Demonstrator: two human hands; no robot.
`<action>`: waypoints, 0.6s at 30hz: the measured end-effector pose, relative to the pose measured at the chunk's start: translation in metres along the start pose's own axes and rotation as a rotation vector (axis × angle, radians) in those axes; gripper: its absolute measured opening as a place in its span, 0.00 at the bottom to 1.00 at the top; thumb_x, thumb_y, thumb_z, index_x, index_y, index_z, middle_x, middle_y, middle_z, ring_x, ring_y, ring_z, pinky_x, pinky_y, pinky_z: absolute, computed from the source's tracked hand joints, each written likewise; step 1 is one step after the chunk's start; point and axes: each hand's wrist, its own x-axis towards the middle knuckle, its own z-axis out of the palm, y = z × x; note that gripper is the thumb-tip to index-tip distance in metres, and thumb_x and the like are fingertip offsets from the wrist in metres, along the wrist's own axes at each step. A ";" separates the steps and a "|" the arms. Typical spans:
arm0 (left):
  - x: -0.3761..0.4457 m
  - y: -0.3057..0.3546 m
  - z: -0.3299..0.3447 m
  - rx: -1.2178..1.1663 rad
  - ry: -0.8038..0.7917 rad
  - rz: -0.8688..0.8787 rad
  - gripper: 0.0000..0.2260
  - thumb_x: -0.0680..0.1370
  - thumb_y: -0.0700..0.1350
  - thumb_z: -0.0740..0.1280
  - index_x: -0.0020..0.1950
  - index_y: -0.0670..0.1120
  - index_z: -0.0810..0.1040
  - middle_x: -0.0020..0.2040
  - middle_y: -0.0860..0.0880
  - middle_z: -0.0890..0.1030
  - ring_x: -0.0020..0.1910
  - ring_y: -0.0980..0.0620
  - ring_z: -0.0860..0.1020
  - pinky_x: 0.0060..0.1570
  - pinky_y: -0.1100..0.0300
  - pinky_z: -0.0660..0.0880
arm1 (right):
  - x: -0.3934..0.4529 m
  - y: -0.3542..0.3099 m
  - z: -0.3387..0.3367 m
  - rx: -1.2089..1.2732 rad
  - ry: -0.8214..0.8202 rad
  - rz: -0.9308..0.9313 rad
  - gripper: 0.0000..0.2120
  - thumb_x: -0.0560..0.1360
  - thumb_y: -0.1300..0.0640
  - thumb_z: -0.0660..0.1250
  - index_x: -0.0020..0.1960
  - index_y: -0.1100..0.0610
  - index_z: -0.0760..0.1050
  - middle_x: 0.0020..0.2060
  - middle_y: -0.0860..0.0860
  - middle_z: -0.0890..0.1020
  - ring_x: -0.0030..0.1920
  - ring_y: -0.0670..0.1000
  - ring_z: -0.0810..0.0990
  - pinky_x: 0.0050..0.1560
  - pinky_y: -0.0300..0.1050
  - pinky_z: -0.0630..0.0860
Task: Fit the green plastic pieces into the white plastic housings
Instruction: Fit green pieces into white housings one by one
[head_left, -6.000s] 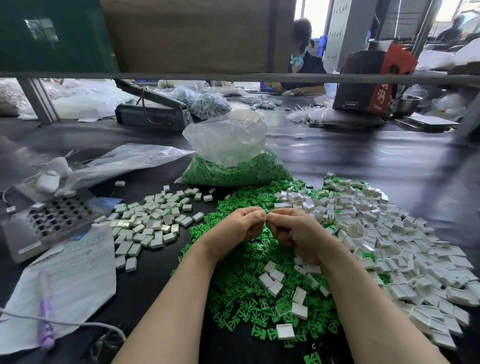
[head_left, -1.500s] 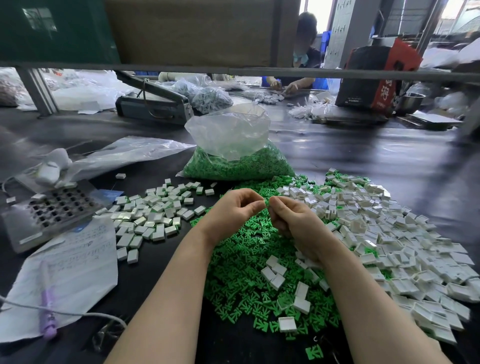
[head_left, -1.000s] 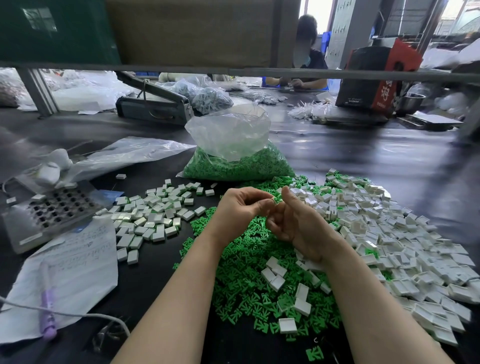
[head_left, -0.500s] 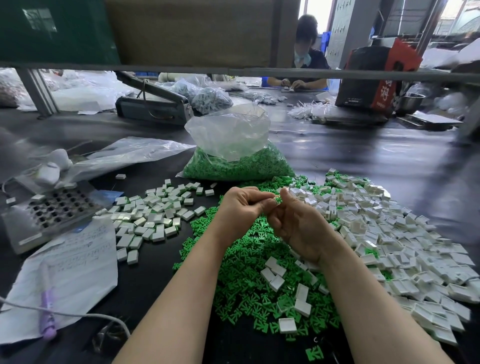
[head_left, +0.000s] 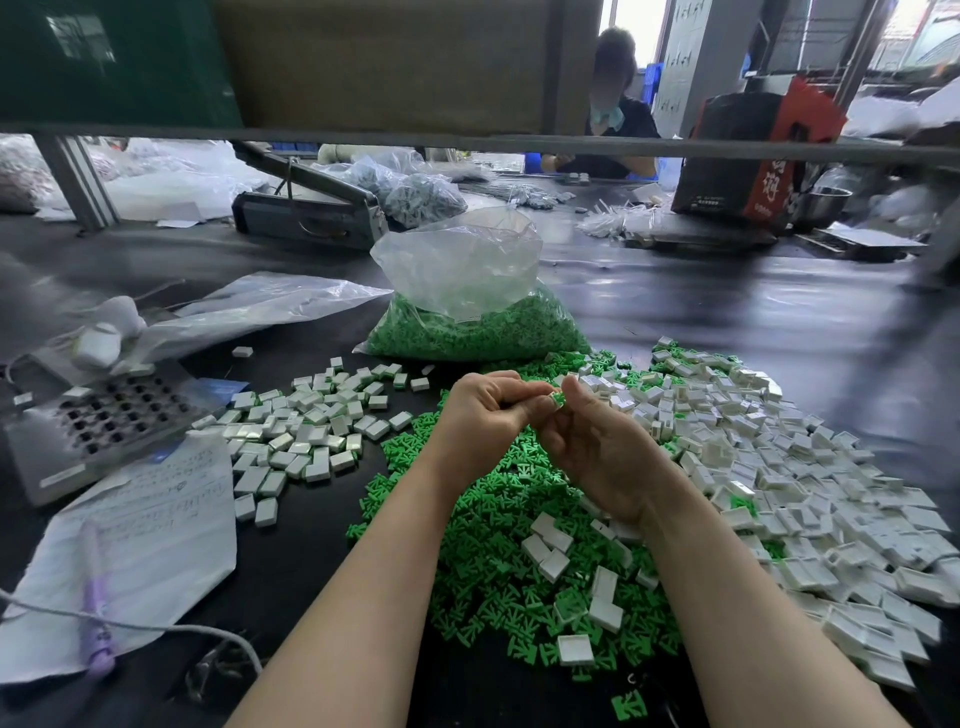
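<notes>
The bench was pretty cluttered. A clear plastic bag (head_left: 467, 312) half full of green bits sat straight ahead, with a flat empty bag (head_left: 249, 312) off to its left. On the left side were a grey tray with rows of holes (head_left: 104, 421), a handwritten sheet of paper (head_left: 156, 525) with a purple pen (head_left: 96, 613) lying on it, and a batch of white housings (head_left: 306, 431) spread out beside the tray. Another person (head_left: 613, 114) sat across the table behind a metal rail.

Both forearms crossed right over the loose pile of green pieces (head_left: 498, 545), hiding part of it. The heap of empty white housings (head_left: 789, 467) spread out on the right. The left hand (head_left: 488, 415) and right hand (head_left: 602, 452) met above the pile, fingers curled, pinching one small housing with a green piece (head_left: 558, 399) showing in it; too tiny for detail.
</notes>
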 end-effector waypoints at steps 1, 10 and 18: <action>0.000 -0.001 0.000 -0.004 0.001 -0.003 0.08 0.75 0.35 0.72 0.53 0.37 0.84 0.34 0.60 0.75 0.35 0.67 0.75 0.41 0.73 0.72 | 0.000 0.000 0.000 -0.005 -0.012 0.007 0.17 0.75 0.43 0.61 0.38 0.53 0.80 0.31 0.51 0.73 0.32 0.47 0.68 0.33 0.39 0.63; -0.002 -0.003 -0.001 0.007 -0.011 -0.015 0.07 0.75 0.35 0.71 0.53 0.38 0.84 0.39 0.51 0.77 0.38 0.66 0.76 0.43 0.72 0.73 | 0.002 0.003 -0.002 -0.112 -0.084 0.033 0.19 0.77 0.41 0.56 0.45 0.56 0.73 0.31 0.51 0.71 0.30 0.46 0.66 0.27 0.36 0.61; -0.003 0.002 0.000 -0.020 -0.004 -0.005 0.07 0.75 0.35 0.71 0.52 0.40 0.84 0.40 0.49 0.79 0.39 0.70 0.76 0.44 0.75 0.72 | 0.002 0.003 -0.004 -0.074 -0.065 0.018 0.19 0.76 0.41 0.58 0.46 0.57 0.76 0.30 0.49 0.70 0.30 0.45 0.66 0.29 0.36 0.65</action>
